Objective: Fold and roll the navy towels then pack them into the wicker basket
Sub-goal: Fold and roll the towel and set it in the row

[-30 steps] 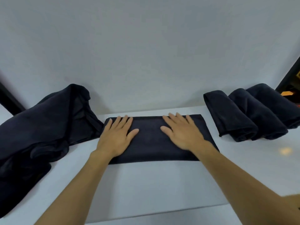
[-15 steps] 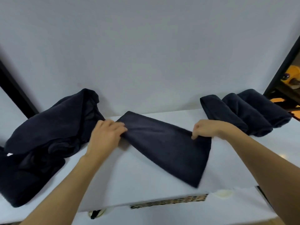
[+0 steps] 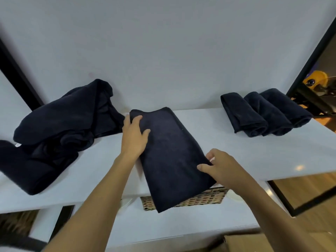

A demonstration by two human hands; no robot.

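**A:** Where are the fingers?

**B:** The left hand (image 3: pixel 134 137) has its fingers (image 3: pixel 136 119) straight and spread, flat on the far end of the folded towel (image 3: pixel 169 155) at the centre of the frame. The right hand (image 3: pixel 222 167) has its thumb on top and its fingers curled at the towel's right edge, pinching it.

**A:** And the towel itself?

**B:** It lies lengthwise on the white tabletop (image 3: pixel 236 148). Its near end hangs over the front edge and covers part of the wicker basket (image 3: pixel 201 198) below, at lower centre.

**A:** So the step is?

**B:** Squaring the strip up for rolling, I judge. Pull it fully onto the tabletop first, because a hanging end would drag the roll crooked. Flatten the layers, line up the edges, then roll tightly from one short end with both hands level.

**A:** What should it match?

**B:** The three rolled towels (image 3: pixel 263 115) at upper right, lying side by side. The loose pile of towels (image 3: pixel 60 128) at the left is not yet folded.
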